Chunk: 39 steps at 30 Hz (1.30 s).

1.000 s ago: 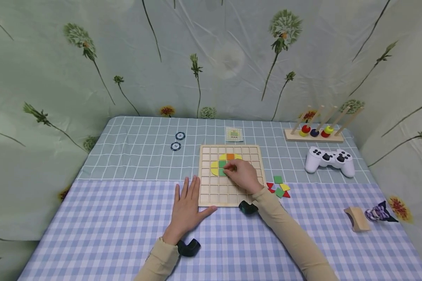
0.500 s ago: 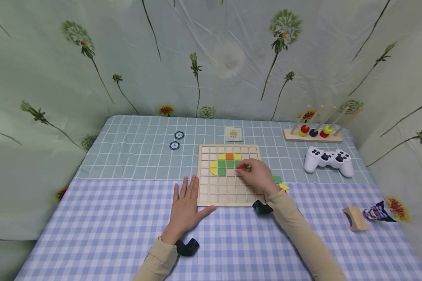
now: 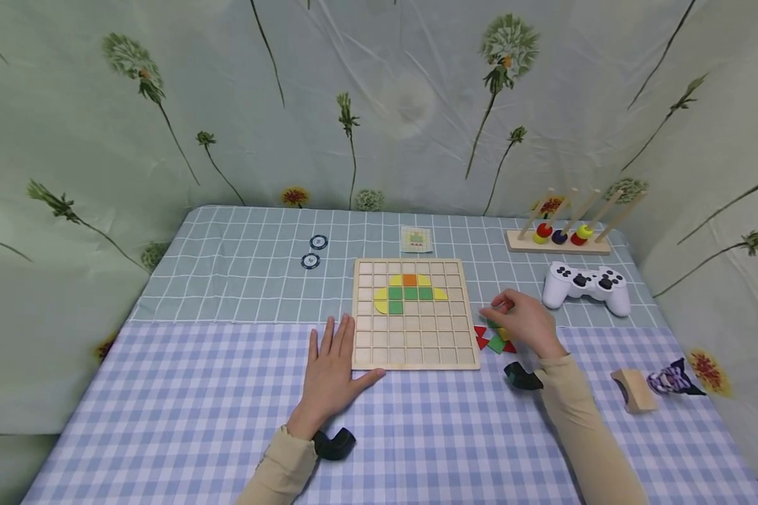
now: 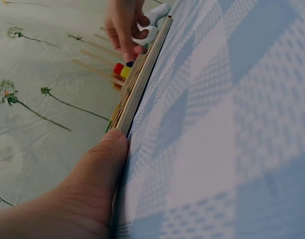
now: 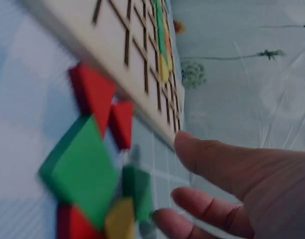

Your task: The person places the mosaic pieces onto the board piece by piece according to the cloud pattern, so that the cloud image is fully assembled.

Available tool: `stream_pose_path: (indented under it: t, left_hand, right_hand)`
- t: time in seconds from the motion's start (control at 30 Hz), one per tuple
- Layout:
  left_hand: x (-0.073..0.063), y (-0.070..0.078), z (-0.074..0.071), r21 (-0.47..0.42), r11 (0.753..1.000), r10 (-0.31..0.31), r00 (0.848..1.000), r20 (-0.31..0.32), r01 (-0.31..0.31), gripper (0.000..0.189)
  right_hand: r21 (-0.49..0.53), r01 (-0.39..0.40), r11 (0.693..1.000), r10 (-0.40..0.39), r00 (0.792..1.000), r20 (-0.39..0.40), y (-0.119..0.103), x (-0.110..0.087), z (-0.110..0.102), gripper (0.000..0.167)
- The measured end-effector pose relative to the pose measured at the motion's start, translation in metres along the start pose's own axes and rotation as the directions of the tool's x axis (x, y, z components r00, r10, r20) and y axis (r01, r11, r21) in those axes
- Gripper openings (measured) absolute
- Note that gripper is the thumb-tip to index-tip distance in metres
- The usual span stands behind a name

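My right hand [image 3: 523,321] hovers over a small pile of loose flat pieces just right of the wooden grid board [image 3: 379,356]. Its thumb and fingers are apart in the right wrist view, with nothing between them. Below them lie a green square [image 5: 82,172], red triangles [image 5: 95,94] and a yellow piece [image 5: 121,219]. My left hand [image 3: 330,375] lies flat at the board's near left corner, fingers spread along its left side and thumb [image 4: 110,144] at the near edge. On the board are green squares [image 3: 410,293], an orange square [image 3: 409,280] and yellow rounded pieces [image 3: 380,300].
A pattern card [image 3: 415,239] lies behind the board, with two poker chips [image 3: 311,261] to its left. Far right are a peg stand with coloured beads [image 3: 559,242], a white game controller [image 3: 587,286], a wooden arch block [image 3: 634,391] and a purple-and-black figure [image 3: 674,379].
My right hand has moved right, from over the board's middle to above the loose pieces, uncovering the green row and a yellow piece at its right end. The left hand has stayed in place.
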State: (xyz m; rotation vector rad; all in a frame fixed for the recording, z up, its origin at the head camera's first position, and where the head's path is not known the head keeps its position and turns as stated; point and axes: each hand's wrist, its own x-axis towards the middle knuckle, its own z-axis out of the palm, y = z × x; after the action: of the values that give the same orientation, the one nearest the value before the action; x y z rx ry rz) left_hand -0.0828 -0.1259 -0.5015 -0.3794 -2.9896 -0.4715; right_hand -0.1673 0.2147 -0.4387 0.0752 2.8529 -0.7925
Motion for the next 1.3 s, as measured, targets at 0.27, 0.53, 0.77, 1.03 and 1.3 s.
stream_pose_path:
  t: [0.27,0.53,0.77,1.03,1.3]
  left_hand:
    - [0.0,-0.001,-0.001,0.005,1.0,-0.003,1.0,0.003,0.003,0.107]
    - [0.0,-0.001,-0.002,-0.008,1.0,-0.008,1.0,0.004,0.008,0.107]
    - [0.0,0.0,-0.001,0.0,1.0,-0.001,1.0,-0.001,0.001,0.106]
    - [0.0,0.0,-0.001,0.003,1.0,0.0,1.0,-0.012,0.001,0.106]
    - [0.0,0.001,0.0,-0.009,1.0,0.0,1.0,-0.007,0.0,0.105]
  right_hand:
    - [-0.083,-0.052,0.995,0.055,0.998,0.034,0.011,-0.005,0.002,0.042]
    - [-0.049,-0.049,0.998,0.051,0.998,0.041,0.006,0.001,0.008,0.036]
    - [0.038,0.006,0.999,-0.006,1.0,-0.007,0.006,0.002,0.012,0.029]
    - [0.233,0.079,0.969,-0.065,0.996,-0.068,-0.005,0.007,0.016,0.027]
    - [0.281,0.251,0.926,-0.229,0.967,-0.107,-0.037,0.015,0.032,0.02]
